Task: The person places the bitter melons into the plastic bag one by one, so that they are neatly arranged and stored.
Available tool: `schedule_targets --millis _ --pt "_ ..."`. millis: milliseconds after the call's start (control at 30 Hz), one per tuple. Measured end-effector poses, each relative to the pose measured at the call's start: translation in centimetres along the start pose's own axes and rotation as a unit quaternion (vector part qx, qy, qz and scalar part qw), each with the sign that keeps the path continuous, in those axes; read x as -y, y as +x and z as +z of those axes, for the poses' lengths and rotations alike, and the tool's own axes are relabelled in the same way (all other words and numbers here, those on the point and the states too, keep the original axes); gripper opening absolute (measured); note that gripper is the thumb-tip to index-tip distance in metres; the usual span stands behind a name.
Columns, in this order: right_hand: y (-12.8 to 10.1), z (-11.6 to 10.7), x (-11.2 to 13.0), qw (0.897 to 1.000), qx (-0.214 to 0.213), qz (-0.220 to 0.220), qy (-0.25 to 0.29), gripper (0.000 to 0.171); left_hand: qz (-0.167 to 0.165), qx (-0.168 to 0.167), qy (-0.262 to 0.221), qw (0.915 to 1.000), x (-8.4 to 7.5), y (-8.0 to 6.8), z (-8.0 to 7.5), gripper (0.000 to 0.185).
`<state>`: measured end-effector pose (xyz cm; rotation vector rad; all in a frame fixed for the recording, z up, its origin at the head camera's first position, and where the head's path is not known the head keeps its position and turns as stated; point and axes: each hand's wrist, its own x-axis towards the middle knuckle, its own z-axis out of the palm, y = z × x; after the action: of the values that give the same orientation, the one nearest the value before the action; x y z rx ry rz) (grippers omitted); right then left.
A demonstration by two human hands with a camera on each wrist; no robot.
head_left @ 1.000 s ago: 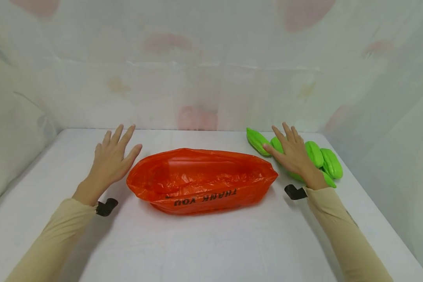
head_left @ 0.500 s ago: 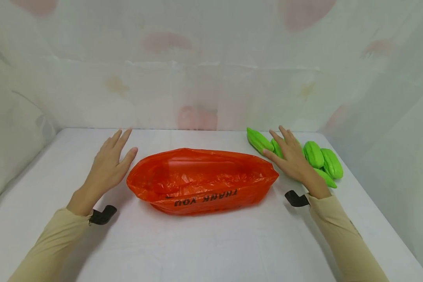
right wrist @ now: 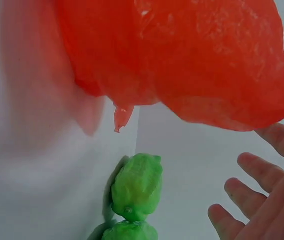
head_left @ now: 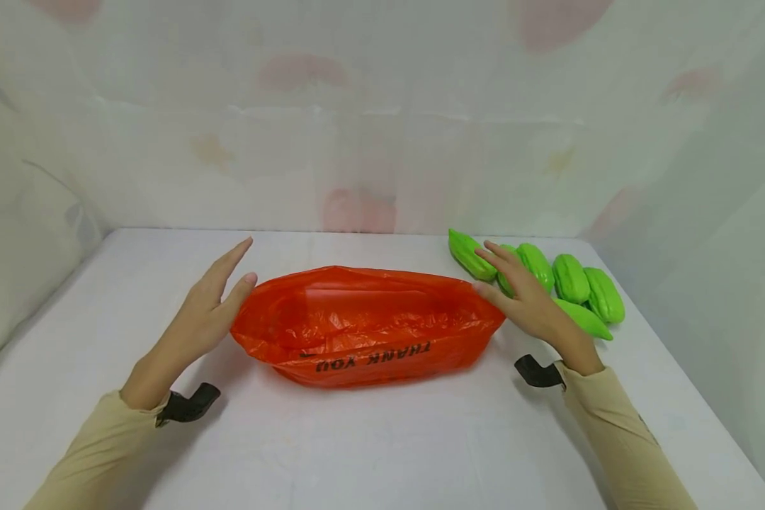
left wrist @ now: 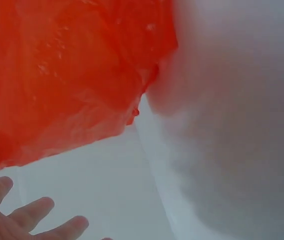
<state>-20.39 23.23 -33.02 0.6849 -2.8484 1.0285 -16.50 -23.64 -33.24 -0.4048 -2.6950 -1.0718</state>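
Note:
A red plastic bag printed "THANK YOU" lies at mid-table with its wide mouth facing up. At its left end is my left hand, fingers extended and thumb tip right at the rim. The left wrist view has these fingers spread apart just below the bag's edge. On the other side, my right hand reaches to the bag's right end, its thumb overlapping the rim. Straight, spread fingers show beside the bag in the right wrist view, one fingertip partly hidden behind the plastic. Neither hand holds anything.
Several bright green, ridged, pointed pieces like starfruit lie at the back right, partly behind the right hand. A pale cloth wall stands behind the white table. Black curved mounts stick out at both wrists.
Both hands have come in toward the bag's ends, the left turning more edge-on. More of the green pieces now show past the right hand. Bag and green pieces stay put.

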Motion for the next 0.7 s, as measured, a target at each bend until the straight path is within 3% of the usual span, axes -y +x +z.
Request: schedule_targets --millis 400,533,700 --pt "-0.3 0.1 0.4 1.0 0.007 -0.014 0.021 0.049 0.006 0.038 -0.027 0.9989 -1.3 -0.5 -0.1 0.052" --pt "-0.3 0.2 0.6 0.999 0.005 -0.027 0.03 0.046 -0.003 0.047 -0.04 0.9981 -1.4 -0.6 -0.3 0.045" --pt "-0.2 0.4 0.9 0.998 0.013 -0.038 0.042 0.046 0.01 0.056 -0.044 0.9974 -1.3 -0.6 -0.2 0.037"
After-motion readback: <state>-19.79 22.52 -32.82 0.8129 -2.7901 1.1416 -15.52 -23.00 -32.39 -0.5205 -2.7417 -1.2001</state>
